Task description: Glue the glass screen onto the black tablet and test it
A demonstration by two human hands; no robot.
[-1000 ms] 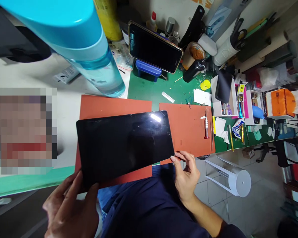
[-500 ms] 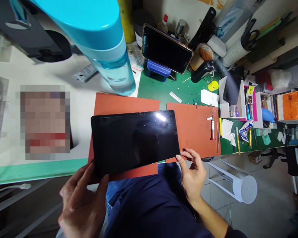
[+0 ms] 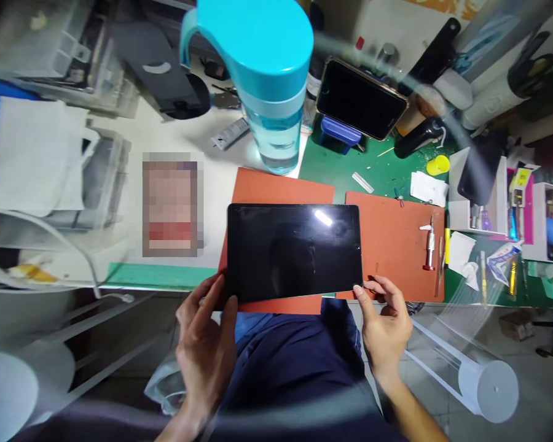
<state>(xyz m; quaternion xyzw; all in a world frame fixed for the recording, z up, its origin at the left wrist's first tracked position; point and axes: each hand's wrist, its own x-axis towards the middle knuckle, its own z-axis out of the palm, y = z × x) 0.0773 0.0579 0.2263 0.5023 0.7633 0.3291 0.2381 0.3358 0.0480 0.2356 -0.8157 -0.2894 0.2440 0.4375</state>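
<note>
A black tablet with a dark, glossy screen is held face up over a reddish-brown mat. My left hand pinches its lower left corner, the thumb on the front edge and the fingers around the side. At the lower right corner, my right hand grips with the thumb on top; its other fingers are curled behind and beside the corner. A bright lamp reflection lies on the upper right of the screen. The tablet's underside is hidden.
Behind the tablet stands a blue-lidded water jug. A phone leans on a blue stand. A second mat with a screwdriver lies at right, near tool boxes. A stool stands below the bench.
The camera view has turned left, so the scene sits further right. The tablet is more level than before, with its left end raised. Both hands keep hold of its corners.
</note>
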